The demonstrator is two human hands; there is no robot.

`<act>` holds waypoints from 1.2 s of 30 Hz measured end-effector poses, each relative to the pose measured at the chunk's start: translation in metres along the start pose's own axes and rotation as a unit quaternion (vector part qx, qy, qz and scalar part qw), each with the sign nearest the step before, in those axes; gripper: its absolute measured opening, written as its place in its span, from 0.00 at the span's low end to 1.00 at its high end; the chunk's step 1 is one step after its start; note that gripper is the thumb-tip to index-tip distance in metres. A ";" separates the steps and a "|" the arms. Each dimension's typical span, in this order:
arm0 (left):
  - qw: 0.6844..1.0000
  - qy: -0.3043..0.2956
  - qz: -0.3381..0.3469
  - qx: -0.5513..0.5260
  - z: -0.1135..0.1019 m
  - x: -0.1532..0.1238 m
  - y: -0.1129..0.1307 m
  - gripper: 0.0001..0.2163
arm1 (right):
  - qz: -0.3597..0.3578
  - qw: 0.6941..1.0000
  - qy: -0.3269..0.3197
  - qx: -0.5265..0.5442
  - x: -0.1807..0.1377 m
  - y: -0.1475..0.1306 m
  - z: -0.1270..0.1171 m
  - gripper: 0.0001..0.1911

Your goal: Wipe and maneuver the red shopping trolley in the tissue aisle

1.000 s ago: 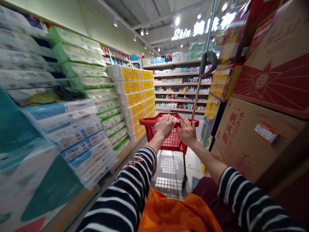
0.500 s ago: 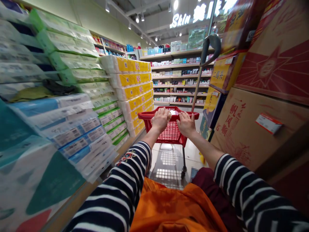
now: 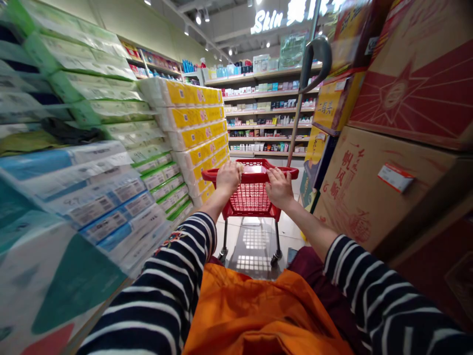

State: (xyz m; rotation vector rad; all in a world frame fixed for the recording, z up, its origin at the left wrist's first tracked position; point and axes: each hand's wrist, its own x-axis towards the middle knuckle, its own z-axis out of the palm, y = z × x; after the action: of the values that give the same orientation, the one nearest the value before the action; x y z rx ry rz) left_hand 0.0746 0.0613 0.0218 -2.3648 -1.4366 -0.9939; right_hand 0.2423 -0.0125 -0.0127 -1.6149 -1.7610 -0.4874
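Observation:
A red shopping cart (image 3: pixel 252 199) stands straight ahead of me on a tiled floor. My left hand (image 3: pixel 228 177) is closed over the left part of its handle. Something small and pale shows beside that hand's thumb; I cannot make out what it is. On the right part of the handle (image 3: pixel 290 172), my right hand (image 3: pixel 279 188) rests with its fingers bent over the bar. The visible mesh of the basket shows no goods, though my hands hide part of it.
Tissue packs (image 3: pixel 121 197) are piled along the left, ending in a yellow-and-white stack (image 3: pixel 195 125). Cardboard cartons (image 3: pixel 373 192) rise close on the right. A pole with a grey hook-shaped handle (image 3: pixel 314 64) leans ahead of them. Cosmetics shelves (image 3: pixel 266 111) cross the far end.
The cart now appears squarer to me, with both near legs and wheels in sight. The surroundings have shifted left in view. Both hands have stayed on the handle.

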 end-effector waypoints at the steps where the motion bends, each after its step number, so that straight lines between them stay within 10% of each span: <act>1: 1.000 -0.007 0.012 -0.010 0.000 0.000 0.006 0.19 | 0.005 1.000 0.006 0.008 0.002 -0.003 -0.001 0.24; 8: 0.988 -0.045 0.008 -0.146 0.009 0.004 0.047 0.28 | -0.046 0.993 -0.006 0.111 0.039 -0.017 0.003 0.22; 25: 0.981 -0.194 0.022 0.013 -0.003 0.012 -0.040 0.33 | -0.126 0.985 -0.049 0.108 0.058 -0.046 0.025 0.20; 36: 0.990 -0.142 0.004 0.022 -0.004 -0.004 -0.055 0.31 | -0.061 0.993 -0.029 0.101 0.043 0.003 0.006 0.22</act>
State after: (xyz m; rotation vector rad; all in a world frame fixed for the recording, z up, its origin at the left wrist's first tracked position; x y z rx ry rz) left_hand 0.0254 0.0843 0.0136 -2.5574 -1.5223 -0.6336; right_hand 0.2448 0.0229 0.0126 -1.3987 -1.8959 -0.3095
